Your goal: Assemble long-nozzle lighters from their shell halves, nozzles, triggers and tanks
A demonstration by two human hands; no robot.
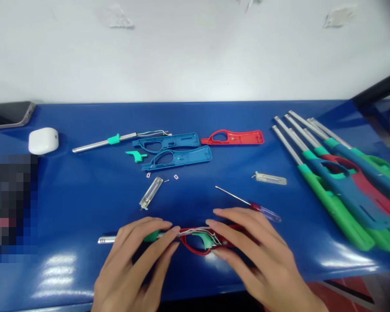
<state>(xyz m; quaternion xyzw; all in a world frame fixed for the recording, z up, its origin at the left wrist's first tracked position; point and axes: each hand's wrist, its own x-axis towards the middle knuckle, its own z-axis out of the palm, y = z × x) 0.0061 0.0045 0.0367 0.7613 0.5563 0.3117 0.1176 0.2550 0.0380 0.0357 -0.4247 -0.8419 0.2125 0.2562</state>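
A red lighter half-shell [199, 242] with a green trigger, white wires and a metal tube lies near the front edge of the blue table [84, 203]. My left hand [134, 260] pinches it at the green collar by the tube. My right hand [256, 251] rests its fingers over the shell's handle end, fingertips pressing on the wires and trigger. A small red-handled screwdriver [250, 203] lies just beyond my right hand.
Two blue shell halves [177, 157], a red shell half [234, 138], a loose green trigger [135, 155], a metal tube with wires [117, 140] and two clear fuel tanks [151, 192] lie mid-table. Several assembled long lighters [341, 177] are piled at the right. A white case [43, 140] sits far left.
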